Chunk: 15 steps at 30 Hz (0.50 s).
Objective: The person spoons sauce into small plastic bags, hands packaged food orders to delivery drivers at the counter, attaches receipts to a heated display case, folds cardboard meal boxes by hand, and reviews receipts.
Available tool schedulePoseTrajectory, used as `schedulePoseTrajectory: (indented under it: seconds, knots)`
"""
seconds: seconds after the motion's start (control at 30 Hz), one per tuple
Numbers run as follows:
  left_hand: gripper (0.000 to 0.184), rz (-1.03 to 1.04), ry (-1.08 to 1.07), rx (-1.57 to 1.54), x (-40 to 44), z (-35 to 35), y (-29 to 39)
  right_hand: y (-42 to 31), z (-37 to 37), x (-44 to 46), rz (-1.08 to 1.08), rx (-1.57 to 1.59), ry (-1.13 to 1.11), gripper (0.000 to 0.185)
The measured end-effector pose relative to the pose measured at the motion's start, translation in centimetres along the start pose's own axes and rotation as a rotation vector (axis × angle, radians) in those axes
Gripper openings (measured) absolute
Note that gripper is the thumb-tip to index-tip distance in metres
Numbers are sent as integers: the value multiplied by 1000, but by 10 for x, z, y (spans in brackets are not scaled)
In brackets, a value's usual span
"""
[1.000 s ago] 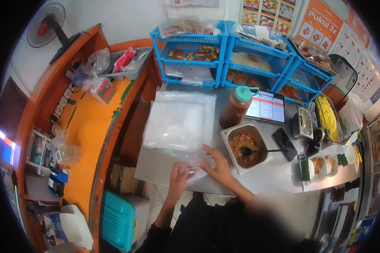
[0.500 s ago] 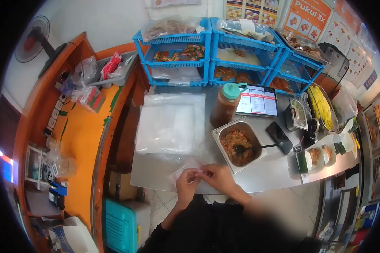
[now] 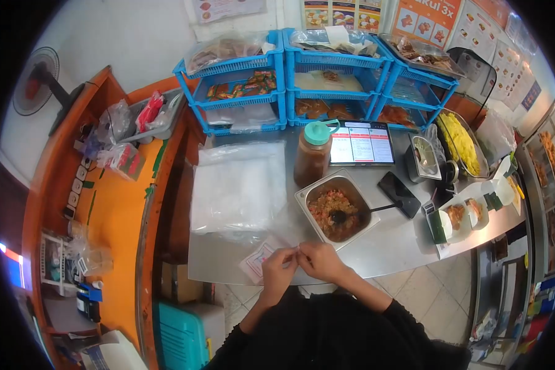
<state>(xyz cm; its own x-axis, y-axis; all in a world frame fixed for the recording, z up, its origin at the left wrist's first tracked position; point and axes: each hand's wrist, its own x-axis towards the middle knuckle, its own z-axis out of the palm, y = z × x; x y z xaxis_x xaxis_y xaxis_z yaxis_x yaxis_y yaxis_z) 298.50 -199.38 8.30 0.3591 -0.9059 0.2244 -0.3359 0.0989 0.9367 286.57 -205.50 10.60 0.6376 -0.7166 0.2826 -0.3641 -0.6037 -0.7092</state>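
My left hand [image 3: 279,270] and my right hand [image 3: 322,261] meet at the front edge of the steel table, fingertips pinched together. Between them is what looks like a thin clear plastic bag [image 3: 285,227], faint and hard to outline. Under and beside my left hand lies a white packet with red print [image 3: 254,261], partly covered. A stack of clear plastic bags [image 3: 237,191] lies beyond my left hand. Just past my right hand stands a steel pan [image 3: 365,229] of chopped, reddish food, with a black ladle [image 3: 339,216] resting in it.
A brown sauce bottle [image 3: 311,161] with a green lid stands before a tablet [image 3: 362,145]. A phone [image 3: 399,194] lies right of the pan. Filled food boxes [image 3: 455,223] sit at the right edge. Blue racks [image 3: 283,77] line the back; an orange counter [image 3: 117,209] stands left.
The view has shifted, so the table's things appear further left. My hands stay pinched together, slightly further apart at the wrists. More of the printed packet shows beside my left hand.
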Motion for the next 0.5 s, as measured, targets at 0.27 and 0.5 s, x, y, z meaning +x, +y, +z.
schedulePoseTrajectory:
  seconds: [0.27,0.5]
  knots:
    - [14,149,-21,123,21,5,-2,9,1,-3,13,-81,112,12]
    - [19,290,0,311,20,6,-1,15,-8,-8,57,-363,146,14]
